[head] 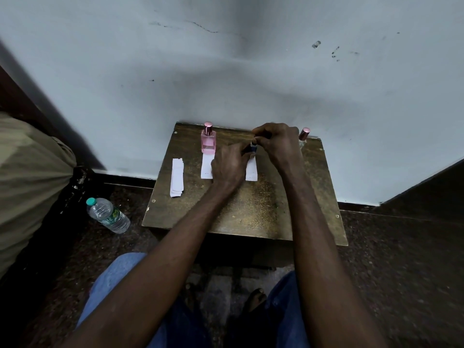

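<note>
Blue bottle [251, 148] being gripped by left hand [229, 167]; right hand [278, 144] pinching its top above table [251, 209].

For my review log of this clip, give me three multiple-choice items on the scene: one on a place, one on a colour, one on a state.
1. Where is the water bottle? A in the person's lap; B on the floor left of the table; C on a shelf.
2. What colour is the perfume bottle at the table's back left? A pink; B yellow; C black.
3. What is the left hand doing? A lying flat; B gripping the small dark bottle; C lifting the water bottle.
Answers: 1 B: it lies on the floor beside the table. 2 A: glass and cap are pink. 3 B: the hand is closed round it.
</note>
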